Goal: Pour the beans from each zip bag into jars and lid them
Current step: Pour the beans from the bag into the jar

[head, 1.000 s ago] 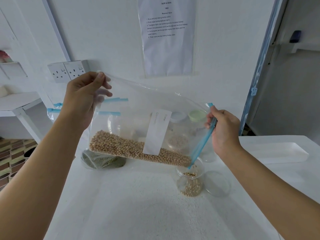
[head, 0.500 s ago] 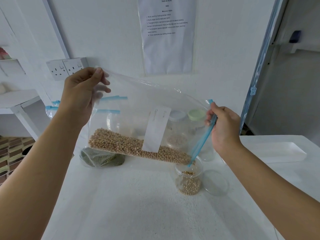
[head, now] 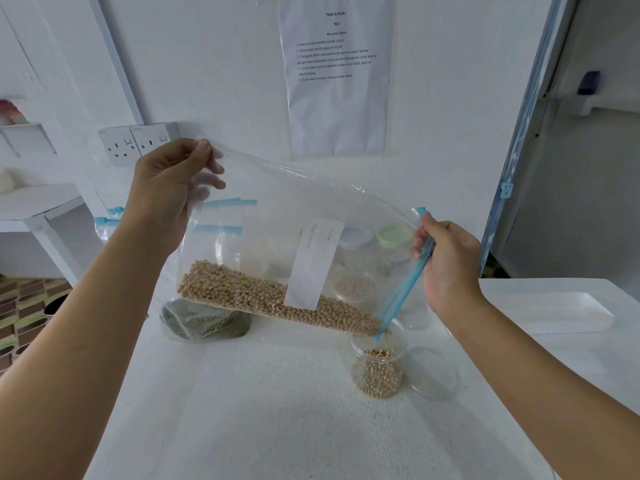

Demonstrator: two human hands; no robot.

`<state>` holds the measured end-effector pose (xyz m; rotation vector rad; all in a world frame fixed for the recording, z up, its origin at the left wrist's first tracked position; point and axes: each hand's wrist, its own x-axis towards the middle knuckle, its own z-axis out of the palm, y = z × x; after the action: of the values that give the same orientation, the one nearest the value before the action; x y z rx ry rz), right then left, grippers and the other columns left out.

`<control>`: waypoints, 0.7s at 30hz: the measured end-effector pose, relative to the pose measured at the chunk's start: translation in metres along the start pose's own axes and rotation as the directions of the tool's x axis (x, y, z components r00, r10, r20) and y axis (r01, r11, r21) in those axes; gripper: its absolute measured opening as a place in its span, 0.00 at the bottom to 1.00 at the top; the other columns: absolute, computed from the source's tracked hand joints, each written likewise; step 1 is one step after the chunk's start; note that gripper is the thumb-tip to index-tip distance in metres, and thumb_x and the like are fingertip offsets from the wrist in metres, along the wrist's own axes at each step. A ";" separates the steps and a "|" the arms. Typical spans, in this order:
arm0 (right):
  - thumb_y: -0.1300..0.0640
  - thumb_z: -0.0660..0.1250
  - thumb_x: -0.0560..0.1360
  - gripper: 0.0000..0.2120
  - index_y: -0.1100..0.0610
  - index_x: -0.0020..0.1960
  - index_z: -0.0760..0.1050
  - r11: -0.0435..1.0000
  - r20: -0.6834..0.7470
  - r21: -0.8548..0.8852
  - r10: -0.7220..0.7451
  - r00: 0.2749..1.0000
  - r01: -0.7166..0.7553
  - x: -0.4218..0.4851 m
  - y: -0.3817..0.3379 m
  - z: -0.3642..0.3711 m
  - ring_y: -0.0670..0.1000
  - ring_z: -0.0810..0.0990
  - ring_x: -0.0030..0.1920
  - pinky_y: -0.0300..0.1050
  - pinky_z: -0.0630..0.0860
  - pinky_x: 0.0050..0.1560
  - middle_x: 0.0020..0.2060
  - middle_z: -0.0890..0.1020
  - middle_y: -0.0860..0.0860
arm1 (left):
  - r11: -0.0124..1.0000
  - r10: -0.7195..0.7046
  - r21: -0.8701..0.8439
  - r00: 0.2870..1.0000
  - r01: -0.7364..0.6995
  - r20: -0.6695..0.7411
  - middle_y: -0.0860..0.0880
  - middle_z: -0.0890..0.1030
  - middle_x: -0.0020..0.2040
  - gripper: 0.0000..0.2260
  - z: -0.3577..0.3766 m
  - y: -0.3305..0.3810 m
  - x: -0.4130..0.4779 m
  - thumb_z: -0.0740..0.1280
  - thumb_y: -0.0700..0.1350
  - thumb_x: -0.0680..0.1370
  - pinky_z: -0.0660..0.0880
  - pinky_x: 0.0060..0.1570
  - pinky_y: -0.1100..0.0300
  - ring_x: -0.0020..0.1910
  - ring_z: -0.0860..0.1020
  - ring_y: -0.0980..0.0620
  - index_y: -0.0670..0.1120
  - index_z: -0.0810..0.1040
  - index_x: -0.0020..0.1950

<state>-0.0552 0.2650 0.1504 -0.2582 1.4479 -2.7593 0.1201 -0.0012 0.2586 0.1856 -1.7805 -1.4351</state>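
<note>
A clear zip bag (head: 277, 216) with tan beans (head: 256, 296) along its lower edge hangs tilted over the table. My left hand (head: 169, 188) pinches its raised upper corner. My right hand (head: 446, 261) grips the blue zip edge, whose low corner dips into an open clear jar (head: 377, 362) partly filled with tan beans. A clear round lid (head: 433, 372) lies flat just right of the jar.
A bag of green beans (head: 204, 322) lies on the white table (head: 263, 420) behind the held bag. More zip bags (head: 107, 223) and lidded jars (head: 391, 244) stand at the back by the wall. A white tray (head: 554, 313) sits at the right.
The bag stays tilted over the jar and the beans have slid further toward its low corner. Both hands keep their hold.
</note>
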 end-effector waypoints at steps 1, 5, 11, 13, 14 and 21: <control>0.62 0.69 0.79 0.16 0.61 0.34 0.71 1.000 0.002 -0.004 -0.001 1.000 0.001 0.000 0.000 0.000 0.47 0.72 0.28 0.41 0.69 0.32 0.28 0.76 0.50 | 1.000 0.002 0.001 1.000 -0.002 0.001 0.48 0.81 0.40 0.10 0.000 0.000 0.000 0.66 0.44 0.84 0.70 0.39 0.60 0.38 0.80 0.50 0.48 0.83 0.44; 0.62 0.69 0.79 0.16 0.61 0.34 0.71 1.000 0.003 0.001 0.008 1.000 -0.008 0.000 0.000 0.000 0.47 0.71 0.28 0.41 0.68 0.32 0.28 0.76 0.50 | 1.000 0.004 0.005 1.000 -0.004 0.008 0.49 0.82 0.40 0.10 0.000 0.002 0.002 0.66 0.44 0.84 0.70 0.39 0.60 0.38 0.80 0.51 0.48 0.83 0.44; 0.62 0.69 0.79 0.17 0.60 0.33 0.71 1.000 0.006 -0.008 0.008 1.000 -0.008 0.001 0.000 0.002 0.48 0.71 0.28 0.41 0.68 0.32 0.28 0.76 0.51 | 1.000 -0.001 -0.003 1.000 0.001 0.004 0.48 0.81 0.40 0.10 -0.001 0.003 0.003 0.66 0.44 0.83 0.70 0.39 0.60 0.38 0.80 0.50 0.47 0.83 0.44; 0.63 0.70 0.79 0.18 0.60 0.32 0.70 1.000 0.003 -0.002 0.009 1.000 -0.009 0.001 0.000 0.002 0.48 0.71 0.28 0.42 0.68 0.31 0.28 0.76 0.51 | 1.000 0.000 -0.005 1.000 0.000 0.006 0.49 0.81 0.40 0.11 -0.001 0.004 0.003 0.66 0.44 0.83 0.70 0.37 0.62 0.37 0.80 0.51 0.48 0.83 0.43; 0.63 0.70 0.79 0.18 0.60 0.32 0.70 1.000 0.002 0.000 0.009 1.000 -0.009 0.001 0.000 0.002 0.48 0.71 0.28 0.42 0.68 0.31 0.28 0.76 0.51 | 1.000 0.001 -0.007 1.000 -0.001 0.007 0.49 0.81 0.40 0.11 -0.001 0.004 0.003 0.66 0.44 0.83 0.70 0.37 0.62 0.37 0.80 0.51 0.49 0.83 0.42; 0.62 0.70 0.79 0.17 0.60 0.33 0.70 1.000 0.000 -0.009 0.005 1.000 -0.005 0.001 -0.001 0.003 0.48 0.71 0.29 0.41 0.68 0.31 0.28 0.76 0.50 | 1.000 0.001 -0.020 1.000 -0.001 0.011 0.49 0.82 0.39 0.12 -0.001 0.006 0.002 0.66 0.43 0.83 0.70 0.36 0.62 0.36 0.80 0.51 0.50 0.84 0.41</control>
<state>-0.0556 0.2632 0.1529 -0.2542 1.4586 -2.7498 0.1216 -0.0005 0.2645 0.1665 -1.7741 -1.4552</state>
